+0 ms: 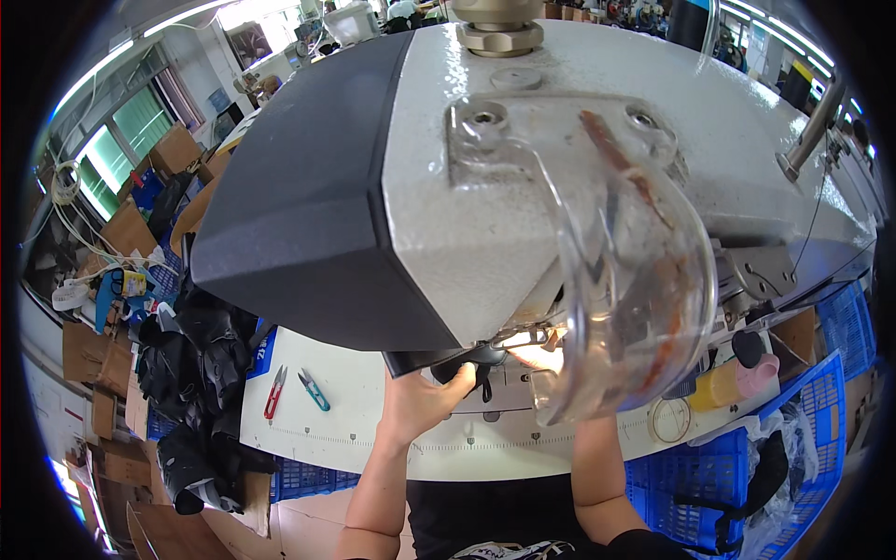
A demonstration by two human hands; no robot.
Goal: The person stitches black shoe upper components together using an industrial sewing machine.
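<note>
- Presently, the left hand point(417, 403) is reaching in under the sewing machine head point(322, 196), its thumb pressing on a black workpiece point(447, 372); the fingers are hiding beneath, so whether the grip is closing fully cannot be told.
- The right hand point(544, 357) is showing only as a brightly lit patch; the clear plastic guard point(639, 308) is obscuring the rest, and its grip cannot be told.
- Governing relation: the workpiece is lying at about two o'clock from the left palm and touching its thumb, while sitting at about nine o'clock from the right hand. The left hand is being judged the nearer.
- The workpiece's long axis is remaining undetermined, most of the piece being covered; a short black strip point(485, 386) is hanging from beside it toward six o'clock.
- Red-handled thread snips point(275, 393) and teal-handled thread snips point(315, 390) are resting at nine o'clock from the left hand, on the white worktable point(359, 455).
- A blue plastic crate point(686, 499) is standing around four o'clock from the right hand.
</note>
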